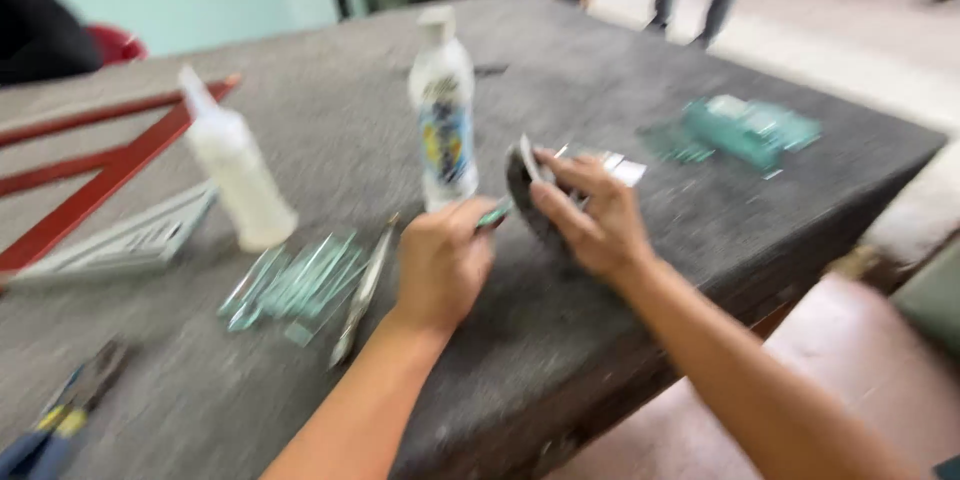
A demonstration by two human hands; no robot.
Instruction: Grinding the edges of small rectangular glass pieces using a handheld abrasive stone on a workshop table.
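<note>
1. My left hand (pixel 440 265) pinches a small greenish glass strip (pixel 494 215) over the grey felt surface (pixel 620 70); thin, stiff, brittle, sharp-edged.
2. My right hand (pixel 590 215) clasps a dark curved pad (pixel 525 195); soft, light; best held by its flat faces.

Two bare, sleeveless forearms, ringless fingers

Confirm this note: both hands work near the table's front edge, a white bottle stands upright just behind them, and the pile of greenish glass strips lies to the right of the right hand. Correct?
Not quite. In the head view the pile of greenish glass strips lies to the left of the left hand, not right of the right hand. The rest holds: both hands work near the table front edge, with the white bottle upright just behind them.
</note>
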